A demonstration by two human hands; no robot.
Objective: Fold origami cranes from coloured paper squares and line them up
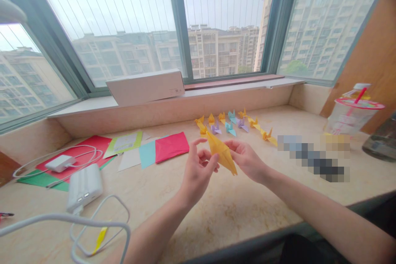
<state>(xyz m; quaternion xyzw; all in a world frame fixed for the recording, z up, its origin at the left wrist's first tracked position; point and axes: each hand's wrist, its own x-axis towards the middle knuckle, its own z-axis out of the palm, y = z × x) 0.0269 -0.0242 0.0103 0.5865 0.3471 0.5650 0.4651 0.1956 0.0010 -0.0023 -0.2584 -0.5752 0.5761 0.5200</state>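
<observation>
The left hand (pixel 198 171) is pinching a yellow origami crane (pixel 221 152) on one side while the right hand (pixel 247 160) is gripping its other side. Both are holding it above the marble counter (pixel 222 214), near a row of paper cranes (pixel 222 123).

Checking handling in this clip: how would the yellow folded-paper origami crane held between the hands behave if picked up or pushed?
The yellow folded-paper origami crane is probably light: thin paper, pinched by the left hand and right hand. Its creased body likely keeps shape, but the narrow pointed tips look easily bent.
</observation>
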